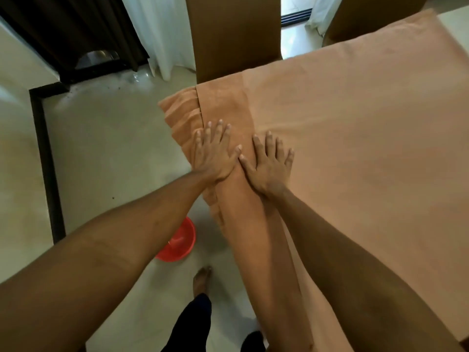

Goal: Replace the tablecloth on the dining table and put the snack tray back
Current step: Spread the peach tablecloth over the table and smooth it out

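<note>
A peach-orange tablecloth (355, 128) covers the dining table and hangs over its left edge, ending in a pleated frill (177, 118). My left hand (213, 153) lies flat with fingers spread on the overhanging strip beside the frill. My right hand (269, 163) lies flat, fingers apart, right at the table's edge next to it. Both palms press on the cloth and neither holds anything. No snack tray is in view.
A brown high-backed chair (233, 34) stands at the table's far side, a second one (368, 19) at the top right. A red plastic basin (177, 245) sits on the pale floor below my left arm. My bare foot (201, 278) stands near it. Dark furniture (76, 41) fills the upper left.
</note>
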